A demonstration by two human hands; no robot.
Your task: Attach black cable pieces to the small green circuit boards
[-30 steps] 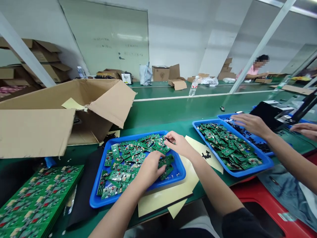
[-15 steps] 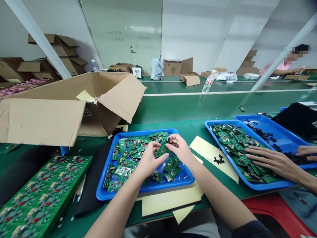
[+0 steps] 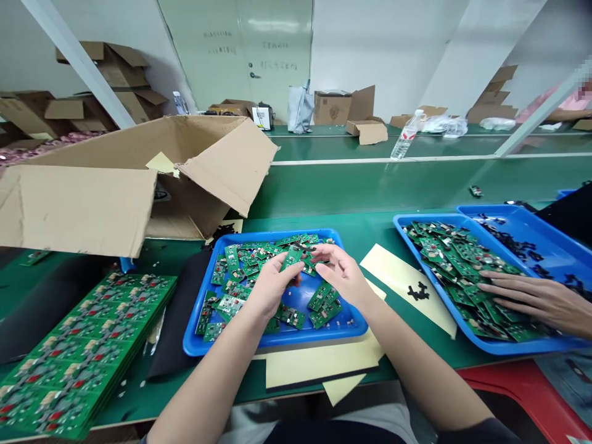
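My left hand (image 3: 268,285) pinches a small green circuit board (image 3: 290,259) between thumb and fingers, tilted above a blue tray (image 3: 296,343). At the board's far end, the fingertips of my right hand (image 3: 343,276) close on a small black piece (image 3: 304,248). Whether that piece touches the board or is fixed to it is hard to see. Many loose circuit boards (image 3: 235,306) lie in the tray below, partly hidden by my hands.
Stacked uncut board panels (image 3: 87,351) lie left, under an open cardboard box (image 3: 78,203). Yellow backing sheets (image 3: 319,365) lie before the tray; black cut-out pieces (image 3: 419,291) sit on another. At right, a co-worker's hand (image 3: 536,302) rests on a second board-filled tray (image 3: 467,336).
The board in my left hand has turned more upright, and my right fingers have moved the black piece to its far end. The camera view has shifted; the co-worker's other hand is out of sight.
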